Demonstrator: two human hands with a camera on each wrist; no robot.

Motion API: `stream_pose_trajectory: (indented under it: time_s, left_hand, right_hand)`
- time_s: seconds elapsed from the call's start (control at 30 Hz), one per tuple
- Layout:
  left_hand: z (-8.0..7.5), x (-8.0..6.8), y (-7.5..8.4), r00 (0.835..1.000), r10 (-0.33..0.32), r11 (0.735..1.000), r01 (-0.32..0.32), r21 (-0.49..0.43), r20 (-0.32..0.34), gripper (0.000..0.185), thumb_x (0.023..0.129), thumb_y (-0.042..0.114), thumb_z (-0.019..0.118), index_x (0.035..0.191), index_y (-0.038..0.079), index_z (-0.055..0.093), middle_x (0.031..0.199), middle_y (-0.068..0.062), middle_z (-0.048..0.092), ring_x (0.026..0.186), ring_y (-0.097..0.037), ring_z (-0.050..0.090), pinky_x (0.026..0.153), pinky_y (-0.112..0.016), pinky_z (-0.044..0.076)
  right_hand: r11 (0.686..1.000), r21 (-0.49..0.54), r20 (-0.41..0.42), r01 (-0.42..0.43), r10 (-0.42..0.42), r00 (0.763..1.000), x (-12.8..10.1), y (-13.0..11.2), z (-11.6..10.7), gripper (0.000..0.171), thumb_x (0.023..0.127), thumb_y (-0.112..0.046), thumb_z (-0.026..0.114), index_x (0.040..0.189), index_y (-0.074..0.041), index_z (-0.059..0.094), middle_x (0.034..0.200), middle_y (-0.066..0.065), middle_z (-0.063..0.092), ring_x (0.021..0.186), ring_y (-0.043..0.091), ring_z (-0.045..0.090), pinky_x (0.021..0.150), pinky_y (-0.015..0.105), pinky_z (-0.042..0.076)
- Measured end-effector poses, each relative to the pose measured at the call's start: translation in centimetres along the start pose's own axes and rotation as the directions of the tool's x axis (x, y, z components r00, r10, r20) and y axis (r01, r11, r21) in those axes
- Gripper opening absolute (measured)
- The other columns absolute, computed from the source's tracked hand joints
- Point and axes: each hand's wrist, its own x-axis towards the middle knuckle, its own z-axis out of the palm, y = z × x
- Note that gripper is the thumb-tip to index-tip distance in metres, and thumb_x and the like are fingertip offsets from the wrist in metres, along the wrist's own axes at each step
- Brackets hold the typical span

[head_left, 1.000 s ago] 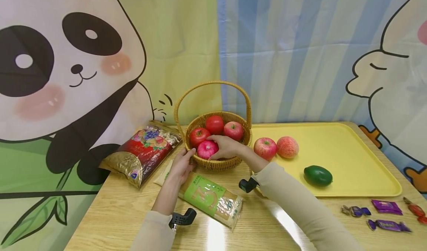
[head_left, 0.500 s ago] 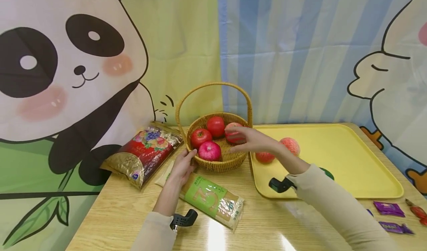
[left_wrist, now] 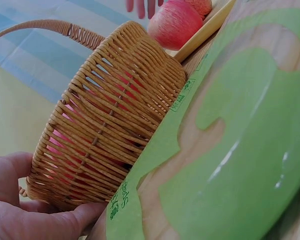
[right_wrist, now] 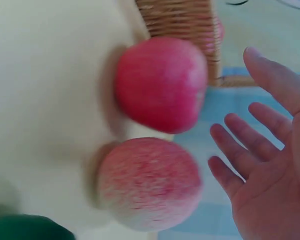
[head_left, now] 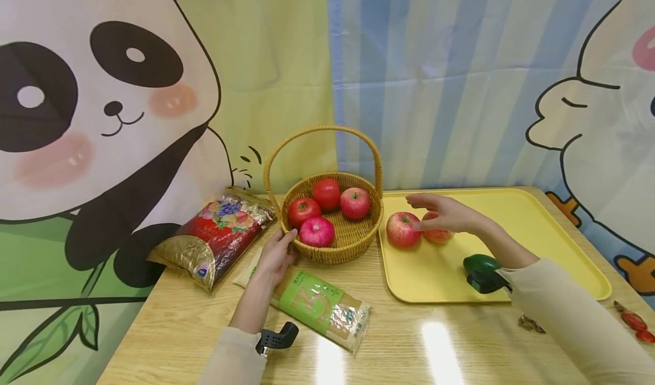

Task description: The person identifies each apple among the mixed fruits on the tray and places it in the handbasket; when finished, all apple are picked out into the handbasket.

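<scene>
My left hand [head_left: 275, 257] grips the near left side of a wicker basket [head_left: 335, 254], thumb and fingers around its edge in the left wrist view. Inside lie a magenta onion-like ball [head_left: 316, 232], two glossy red round fruits [head_left: 326, 194] and a pinkish apple [head_left: 355, 203]. Over the left part of a yellow tray [head_left: 532, 231], my right hand [head_left: 447, 213] reaches with spread, relaxed fingers and holds nothing. Below it are an apple [right_wrist: 162, 85] and a rough-skinned peach [right_wrist: 150, 185], the peach partly hidden by the hand in the head view.
A dark green oval fruit [head_left: 478, 263] lies on the tray, partly behind the wrist camera. Wrapped candies [head_left: 634, 321] are at the right, some hidden by the sleeve. A green-labelled noodle packet [head_left: 312, 302] lies before the basket, a red-gold bag [head_left: 217, 234] left of it.
My right hand has let go of the magenta ball in the basket and moved right, out over the tray. The left hand has stayed on the basket.
</scene>
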Motion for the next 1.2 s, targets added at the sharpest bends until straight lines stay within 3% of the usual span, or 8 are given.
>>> stream_pose_trajectory:
  time_s: [0.2,0.37,0.43,0.67,0.83,1.2]
  left_hand:
    - [-0.1,0.0,0.0,1.0,0.006,1.0,-0.006,0.001,-0.005,0.057,0.103,0.021,0.045,0.154,0.007,0.023,0.156,-0.018,0.03,0.143,-0.034,0.032,0.118,-0.05,0.03]
    - [-0.1,0.0,0.0,1.0,0.015,1.0,-0.015,-0.007,-0.003,0.057,0.103,0.021,0.045,0.154,0.007,0.023,0.155,-0.02,0.032,0.143,-0.034,0.032,0.118,-0.05,0.03]
    - [-0.1,0.0,0.0,1.0,0.017,1.0,-0.017,-0.007,-0.001,0.057,0.104,0.021,0.045,0.154,0.007,0.023,0.155,-0.02,0.031,0.143,-0.034,0.031,0.118,-0.051,0.029]
    - [-0.1,-0.1,0.1,1.0,0.012,1.0,-0.012,0.0,0.003,0.057,0.104,0.021,0.045,0.154,0.007,0.023,0.156,-0.019,0.03,0.143,-0.034,0.031,0.118,-0.05,0.03]
    - [0.0,-0.1,0.0,1.0,0.012,1.0,-0.012,0.0,0.001,0.057,0.104,0.021,0.045,0.154,0.007,0.022,0.156,-0.019,0.03,0.144,-0.035,0.031,0.119,-0.051,0.029]
    - [-0.1,0.0,0.0,1.0,0.009,1.0,-0.009,-0.005,0.001,0.057,0.104,0.021,0.045,0.154,0.007,0.022,0.157,-0.019,0.028,0.144,-0.035,0.03,0.119,-0.05,0.028]
  right_hand:
    - [0.997,-0.073,0.014,-0.025,0.026,1.0,0.9,1.2,0.8,0.076,0.086,-0.022,0.074,0.146,0.003,0.036,0.148,0.028,0.039,0.122,0.042,0.054,0.097,0.054,0.05]
    - [0.991,-0.132,0.024,-0.015,0.019,1.0,1.6,1.3,1.2,0.077,0.082,-0.019,0.078,0.143,0.006,0.038,0.146,0.03,0.04,0.128,0.045,0.048,0.098,0.055,0.05]
    - [0.984,-0.177,0.027,-0.006,0.011,1.0,1.8,1.3,1.3,0.079,0.08,-0.022,0.079,0.142,0.007,0.04,0.144,0.029,0.043,0.132,0.046,0.043,0.102,0.057,0.047]
    - [0.941,-0.336,0.038,-0.037,0.053,0.998,2.3,1.7,1.8,0.083,0.075,-0.032,0.083,0.139,0.006,0.046,0.135,0.027,0.054,0.124,0.043,0.052,0.103,0.055,0.046]
    - [0.936,-0.349,0.031,-0.051,0.066,0.997,2.3,1.6,2.0,0.084,0.074,-0.033,0.084,0.137,0.008,0.046,0.131,0.026,0.058,0.119,0.041,0.056,0.098,0.053,0.049]
    - [0.945,-0.326,-0.041,-0.026,0.014,0.999,1.9,1.0,1.9,0.081,0.071,-0.036,0.085,0.133,0.002,0.052,0.127,0.021,0.061,0.114,0.035,0.059,0.095,0.05,0.053]
